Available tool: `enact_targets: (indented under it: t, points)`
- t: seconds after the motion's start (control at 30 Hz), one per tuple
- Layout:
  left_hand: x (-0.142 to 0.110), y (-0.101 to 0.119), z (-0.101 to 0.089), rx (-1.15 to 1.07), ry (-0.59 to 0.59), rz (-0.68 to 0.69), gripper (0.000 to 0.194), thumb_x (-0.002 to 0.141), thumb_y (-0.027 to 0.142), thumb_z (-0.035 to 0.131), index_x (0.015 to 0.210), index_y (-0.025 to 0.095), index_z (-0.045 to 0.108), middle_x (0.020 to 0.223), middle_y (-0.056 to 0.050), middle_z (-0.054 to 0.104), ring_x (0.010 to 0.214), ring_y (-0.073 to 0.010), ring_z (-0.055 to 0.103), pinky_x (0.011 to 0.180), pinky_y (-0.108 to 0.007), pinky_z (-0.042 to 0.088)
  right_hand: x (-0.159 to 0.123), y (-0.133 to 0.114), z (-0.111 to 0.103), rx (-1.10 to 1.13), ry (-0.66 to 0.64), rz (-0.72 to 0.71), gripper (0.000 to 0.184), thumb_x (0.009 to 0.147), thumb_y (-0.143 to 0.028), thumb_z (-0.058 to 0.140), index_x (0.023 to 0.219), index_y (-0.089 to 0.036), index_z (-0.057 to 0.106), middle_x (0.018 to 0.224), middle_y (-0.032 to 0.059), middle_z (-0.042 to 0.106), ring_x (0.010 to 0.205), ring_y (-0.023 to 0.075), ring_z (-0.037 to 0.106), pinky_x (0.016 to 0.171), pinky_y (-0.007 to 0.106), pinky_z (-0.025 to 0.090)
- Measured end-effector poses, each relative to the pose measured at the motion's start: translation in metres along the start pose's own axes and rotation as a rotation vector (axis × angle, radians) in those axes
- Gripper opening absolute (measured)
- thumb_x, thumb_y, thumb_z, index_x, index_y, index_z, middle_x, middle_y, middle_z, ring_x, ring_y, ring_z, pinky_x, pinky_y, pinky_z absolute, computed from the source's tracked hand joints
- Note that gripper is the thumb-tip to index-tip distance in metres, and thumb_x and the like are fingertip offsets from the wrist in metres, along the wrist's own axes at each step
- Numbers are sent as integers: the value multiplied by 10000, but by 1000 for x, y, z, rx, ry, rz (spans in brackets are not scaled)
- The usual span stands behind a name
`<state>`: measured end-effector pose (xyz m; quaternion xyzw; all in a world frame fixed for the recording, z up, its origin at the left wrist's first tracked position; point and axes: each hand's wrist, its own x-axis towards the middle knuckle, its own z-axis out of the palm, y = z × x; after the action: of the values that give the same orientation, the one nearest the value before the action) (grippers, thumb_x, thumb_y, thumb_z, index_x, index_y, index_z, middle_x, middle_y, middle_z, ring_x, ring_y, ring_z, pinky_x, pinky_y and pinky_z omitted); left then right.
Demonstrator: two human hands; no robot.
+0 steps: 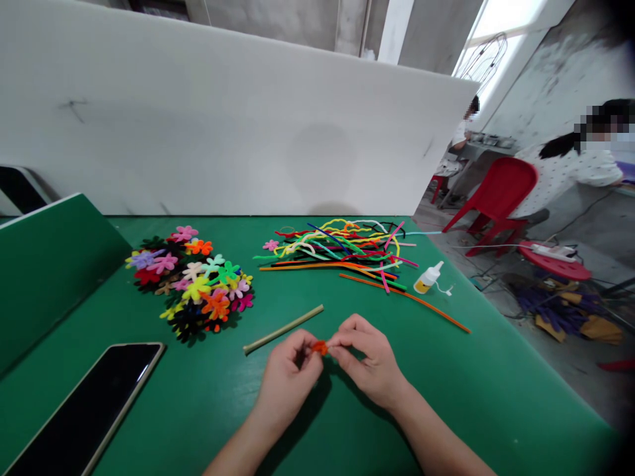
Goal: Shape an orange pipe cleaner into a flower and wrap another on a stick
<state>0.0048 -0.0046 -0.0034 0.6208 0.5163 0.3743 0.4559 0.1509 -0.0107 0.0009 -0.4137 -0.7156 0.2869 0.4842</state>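
Note:
Between my two hands, just above the green table (377,423), is a small orange pipe cleaner piece (320,348), bent into a compact shape. My left hand (292,370) pinches it from the left. From the right, my right hand (370,360) grips its other side with thumb and fingers. Its exact form is partly hidden by the fingertips. Just beyond my left hand lies a thin pale green stick (284,329). A straight orange pipe cleaner (426,305) rests farther right, near a heap of multicoloured pipe cleaners (342,248).
Many pipe cleaner flowers (198,287) are piled at left. A phone (94,410) lies at front left beside a green panel (59,264). A glue bottle (428,277) stands tilted at right. A white board (223,125) closes the back. People sit beyond, near a red chair (501,192).

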Motion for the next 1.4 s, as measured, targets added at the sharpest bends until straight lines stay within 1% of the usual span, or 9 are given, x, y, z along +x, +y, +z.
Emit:
enact_targets:
  t: [0.23,0.37,0.5,0.6,0.7,0.9,1.07,1.2,1.4]
  points:
    - [-1,-7,-3,399,-31,325,143,748,135,412,694,162,541,611,-7,507,598,-147,472,569,-257,380,3,4,-1,99,-52,205,114,784,-201,508,725,-150,591,686,11,489,631,120,470,588,242,383]
    - [-1,-6,-7,450,-92,441,164,780,150,415,789,159,579,694,-42,545,674,-168,497,630,-284,403,4,10,-2,246,-61,364,144,764,-248,534,680,-138,573,649,-2,472,591,110,432,570,247,352]
    - [-1,-3,-9,394,-152,445,189,792,139,406,817,160,592,784,-65,548,741,-174,507,678,-296,411,5,11,0,452,-101,499,182,740,-297,568,666,-131,556,613,-15,473,562,94,410,555,235,323]
    - [-2,-1,-8,262,-169,404,182,787,134,420,821,165,596,796,-61,547,755,-170,515,691,-285,414,5,11,2,565,-120,576,209,725,-326,587,662,-129,550,591,-23,480,537,81,398,541,220,307]
    - [-2,3,-7,113,-151,309,159,779,140,447,800,177,601,778,-45,546,738,-162,522,679,-265,414,5,11,3,588,-106,584,223,716,-339,596,658,-128,551,587,-25,480,533,78,389,539,216,297]
    - [0,3,-7,-198,-155,41,100,753,200,530,754,167,624,739,-24,543,694,-148,494,641,-246,384,4,8,3,534,-76,520,226,725,-355,579,661,-140,547,585,-30,448,550,91,369,543,222,284]
    - [-1,0,-5,-560,-203,-185,78,709,221,602,730,150,628,665,0,543,616,-106,440,588,-218,354,4,7,3,571,-100,553,229,723,-343,582,646,-132,538,565,-38,421,529,80,334,521,215,258]
    - [0,0,-4,-739,-234,-249,73,684,206,634,719,142,636,632,7,559,579,-85,432,565,-200,340,3,8,4,624,-123,613,226,718,-345,590,656,-135,531,541,-49,405,501,71,311,491,208,232]
    - [1,0,-2,-834,-197,-307,78,655,195,664,692,135,632,624,6,577,567,-77,441,567,-189,340,4,8,5,631,-109,611,253,696,-361,613,631,-133,523,533,-50,403,496,70,307,487,208,228]
